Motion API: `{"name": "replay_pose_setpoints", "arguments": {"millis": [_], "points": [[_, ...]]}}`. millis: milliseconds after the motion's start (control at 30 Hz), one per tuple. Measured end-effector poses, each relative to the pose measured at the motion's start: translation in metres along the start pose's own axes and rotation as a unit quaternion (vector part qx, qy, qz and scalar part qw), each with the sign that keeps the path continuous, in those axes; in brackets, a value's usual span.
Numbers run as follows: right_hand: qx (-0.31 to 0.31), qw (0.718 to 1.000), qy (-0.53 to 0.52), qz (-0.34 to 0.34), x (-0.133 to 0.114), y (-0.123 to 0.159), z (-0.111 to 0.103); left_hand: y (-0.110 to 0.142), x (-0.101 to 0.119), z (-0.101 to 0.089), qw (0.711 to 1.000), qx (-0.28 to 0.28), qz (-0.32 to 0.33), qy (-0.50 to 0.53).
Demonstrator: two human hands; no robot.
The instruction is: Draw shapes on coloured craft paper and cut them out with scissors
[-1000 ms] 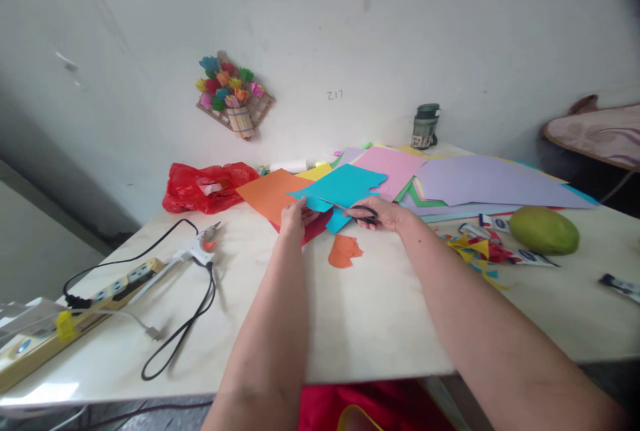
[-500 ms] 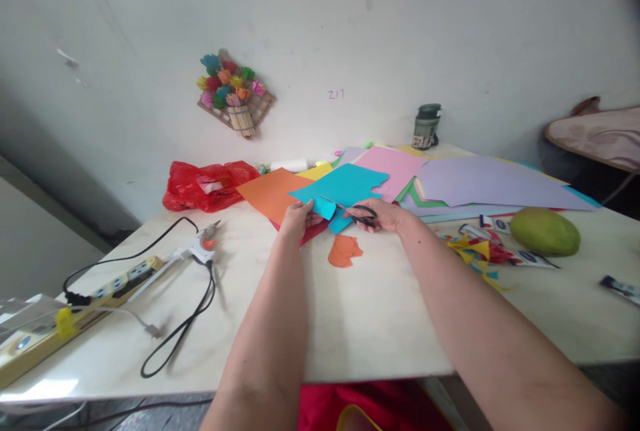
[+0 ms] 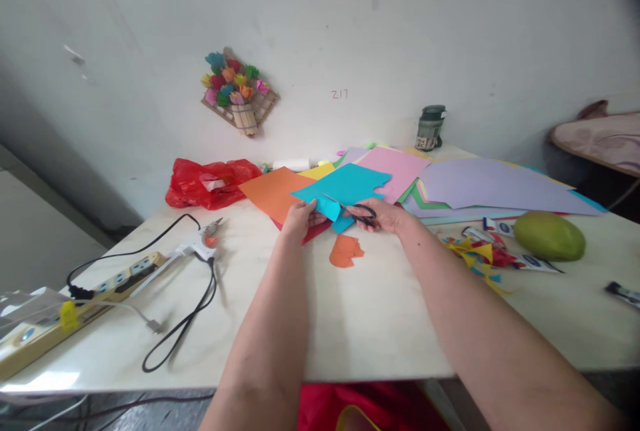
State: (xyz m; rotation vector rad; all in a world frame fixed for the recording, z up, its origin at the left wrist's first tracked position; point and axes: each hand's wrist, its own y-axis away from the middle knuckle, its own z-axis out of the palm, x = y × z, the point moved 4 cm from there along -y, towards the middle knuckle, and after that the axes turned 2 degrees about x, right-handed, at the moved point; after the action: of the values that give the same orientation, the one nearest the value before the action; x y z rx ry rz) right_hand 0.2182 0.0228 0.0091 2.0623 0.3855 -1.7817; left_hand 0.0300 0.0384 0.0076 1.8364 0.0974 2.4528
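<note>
Showing below the near edge of the tabletop was a red cloth. A power strip lay at the left, with a white glue gun and its looped black cord just beyond it. Yellow scraps lay at the right beside a green fruit, and small orange pieces rested in the middle, close to the hands.

The left hand had its fingers closed on the near edge of the blue sheet. The right hand had its fingers closed around the black handles of the scissors, whose blades pointed left and met the blue sheet at its near side.

Under the blue sheet's left part lay an orange sheet; a pink sheet and a lavender sheet spread to the right. Beyond stood a dark bottle, near the wall, where a flower decoration hung.
</note>
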Motion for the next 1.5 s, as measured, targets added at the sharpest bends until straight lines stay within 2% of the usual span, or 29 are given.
{"name": "replay_pose_setpoints", "arguments": {"millis": [200, 567, 767, 1033, 1367, 1500], "points": [[0.008, 1.000, 0.009, -0.002, -0.003, -0.001, 0.001, 0.000, 0.000, -0.001, 1.000, 0.023, -0.010, 0.003], [0.007, 1.000, 0.009, -0.021, -0.009, 0.000, 0.003, -0.003, -0.002, -0.004, 0.999, 0.020, -0.015, 0.026], [0.006, 1.000, 0.010, -0.006, -0.012, 0.003, 0.005, -0.010, -0.005, -0.008, 0.997, 0.034, 0.015, 0.073], [-0.019, 0.999, -0.018, -0.026, -0.012, 0.005, 0.007, -0.011, -0.006, -0.007, 0.996, 0.009, 0.029, 0.089], [-0.008, 0.999, 0.021, -0.032, 0.000, -0.003, 0.004, -0.012, -0.009, -0.001, 0.994, -0.001, 0.018, 0.109], [0.000, 0.999, 0.015, -0.038, -0.003, -0.001, 0.005, -0.013, -0.009, -0.002, 0.994, 0.007, 0.014, 0.108]]}}
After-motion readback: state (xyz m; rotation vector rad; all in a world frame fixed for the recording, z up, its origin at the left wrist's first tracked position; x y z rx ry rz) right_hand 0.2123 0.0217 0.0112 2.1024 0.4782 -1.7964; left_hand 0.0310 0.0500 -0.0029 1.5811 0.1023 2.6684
